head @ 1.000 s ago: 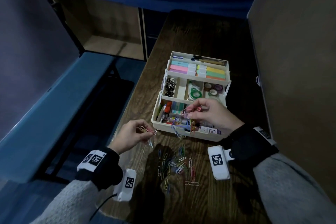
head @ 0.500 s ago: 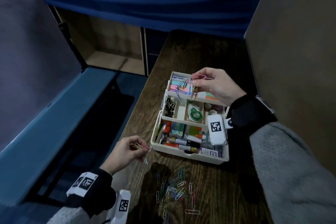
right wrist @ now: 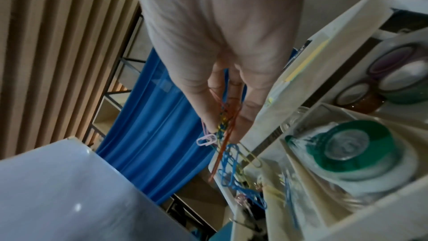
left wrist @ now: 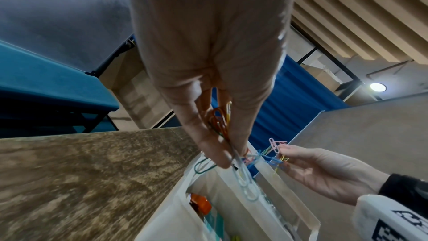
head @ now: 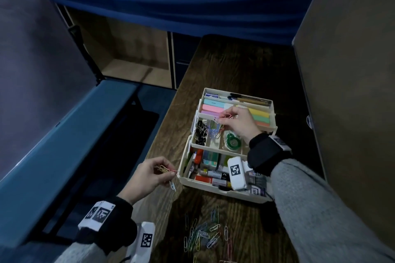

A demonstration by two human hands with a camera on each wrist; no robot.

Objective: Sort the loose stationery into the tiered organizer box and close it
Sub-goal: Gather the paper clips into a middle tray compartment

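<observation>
Dark wood-grain tabletop (head: 213, 66) runs up the middle of the head view, with a blue curtain across the top and a blue bench at far left.

At lower left, my left hand (head: 147, 174) pinches a small bunch of paper clips (head: 165, 170), thin bent wire in orange, gold and red, with one pale clip dangling below my fingers. It hovers just beside the left wall of the cream plastic organizer box (head: 183, 164), which stands open at centre right in three stepped tiers.

Below the box, at bottom centre, a scatter of loose coloured clips (head: 203, 235) lies flat on the wood.

In the middle tier, the leftmost cell holds black binder clips (head: 201, 131). Right of it, my right hand (head: 239, 124) grips a tangled chain of clips (right wrist: 229, 153), blue, yellow, orange and pink, whose lower end already trails into the next cell. A glossy green tape roll (head: 233, 142) sits in the cell further right. Pastel sticky-note pads (head: 211, 109) fill the top tier.

I judge the step to be dropping clips into that middle cell. Next my right fingers need to let go low over the cell so the springy tangle falls inside its walls; then my left bunch follows, and the table clips still need gathering before closing.
</observation>
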